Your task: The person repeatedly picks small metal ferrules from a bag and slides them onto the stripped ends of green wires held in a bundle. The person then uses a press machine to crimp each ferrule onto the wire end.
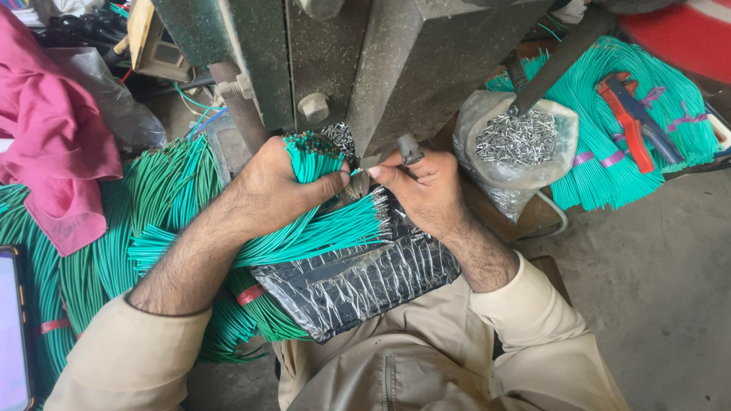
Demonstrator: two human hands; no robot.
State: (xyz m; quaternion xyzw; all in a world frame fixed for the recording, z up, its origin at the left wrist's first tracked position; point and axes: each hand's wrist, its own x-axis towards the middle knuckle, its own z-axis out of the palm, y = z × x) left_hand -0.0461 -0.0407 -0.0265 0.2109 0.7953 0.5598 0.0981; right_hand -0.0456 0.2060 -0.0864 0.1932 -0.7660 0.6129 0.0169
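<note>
— Grips first: what is each hand doing?

— Left hand (270,183) is clenched around a bundle of green wires (316,156), with the cut ends sticking up past the thumb. Right hand (422,186) is pinched closed, thumb and forefinger meeting on something small at the foot of the press (396,61); it looks like a single wire end, but it's too small to be sure.

— Where do the wires sit?

— The held bundle crosses the lap over a black pad (358,281) wrapped in shiny film. A second fan of wires (335,228) lies on that pad with metal tips at the right end, touching the right hand's knuckles. More green coils (91,259) are heaped at the left, beside a red cloth (53,144).

— And the step in hand?

— I'd judge it's fitting a terminal: one wire end is being offered up under the press, fed from the bundle. A bag of small metal pieces (518,141) stands just right of the press, likely the supply.

— What does the next move call for?

— A steady pinch and a straight wire end, with fingertips kept clear of the press's working point. The left hand would need to loosen just enough to let one strand slide out.

— Anything else nearby?

— Red-handled pliers (632,118) rest on another green bundle (624,152) at the far right, well apart from both hands.
</note>
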